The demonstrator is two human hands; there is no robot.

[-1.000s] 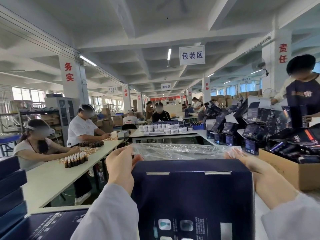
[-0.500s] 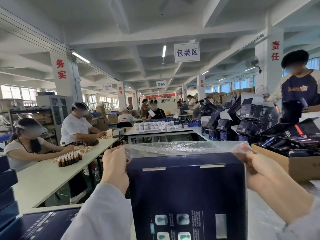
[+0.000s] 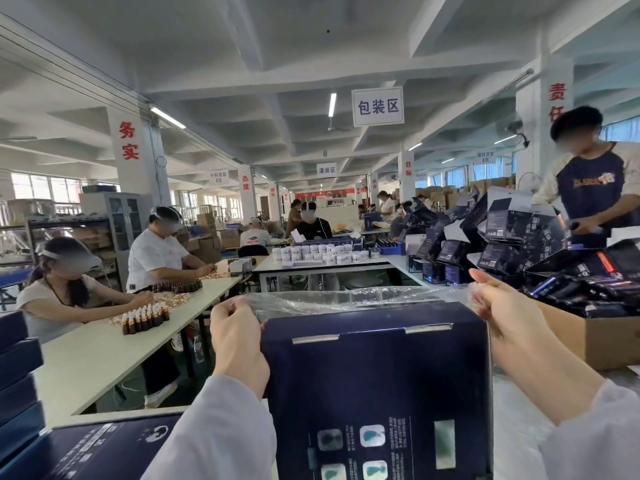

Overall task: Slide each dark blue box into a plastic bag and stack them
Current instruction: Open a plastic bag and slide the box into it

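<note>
Factory hall, white bench (image 3: 86, 358); ceiling sign (image 3: 378, 106) reads 包装区. Left hand (image 3: 237, 337) and right hand (image 3: 509, 317) pinch plastic bag (image 3: 346, 299) atop dark blue box (image 3: 377, 375).

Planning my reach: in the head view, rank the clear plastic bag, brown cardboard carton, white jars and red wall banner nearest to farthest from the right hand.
1. Clear plastic bag: pinched in the right hand.
2. Brown cardboard carton: beside it, right.
3. White jars: table ahead.
4. Red wall banner: far back.
</note>
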